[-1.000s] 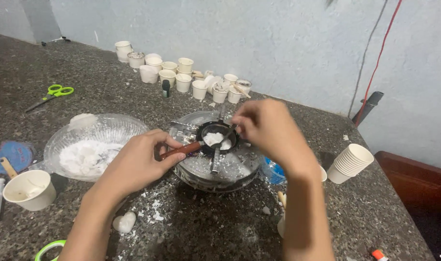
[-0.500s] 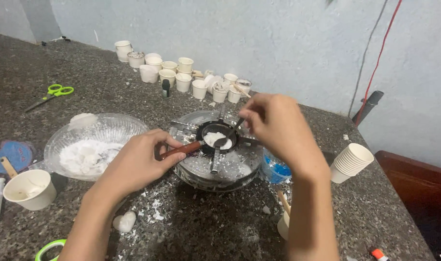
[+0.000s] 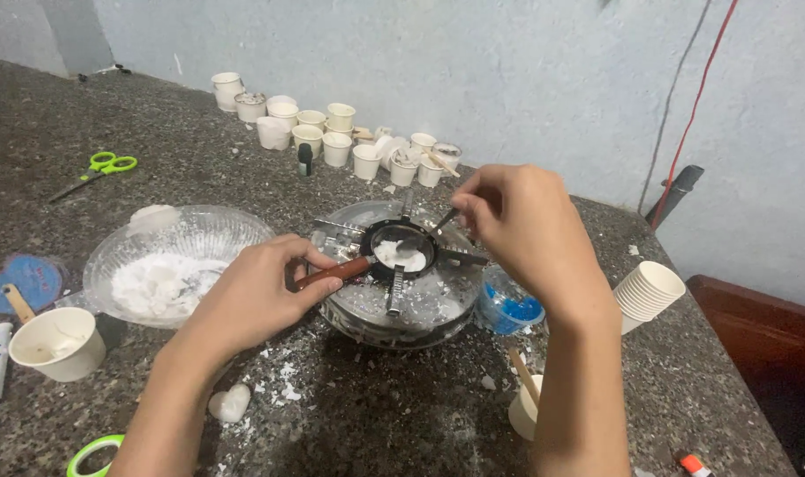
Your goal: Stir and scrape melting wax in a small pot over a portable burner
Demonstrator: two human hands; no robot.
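A small black pan (image 3: 400, 250) with white lumps in it sits on a round metal stove (image 3: 392, 305) at the middle of the stone counter. My left hand (image 3: 259, 293) grips the pan's brown wooden handle (image 3: 333, 272). My right hand (image 3: 519, 225) pinches a metal spoon (image 3: 429, 231), whose tip dips into the white lumps. A clear plastic bowl (image 3: 199, 231) holding more white flakes stands left of the stove.
Several small paper cups (image 3: 336, 143) line the wall at the back. A stack of cups (image 3: 651, 291) lies at right, a cup with a stick (image 3: 52, 343) at left. Green scissors (image 3: 100, 170), a blue lid (image 3: 508, 309) and white crumbs lie about.
My right hand has shifted to the right and slightly up, dragging the spoon through the white lumps in the pan. My left hand stays on the handle.
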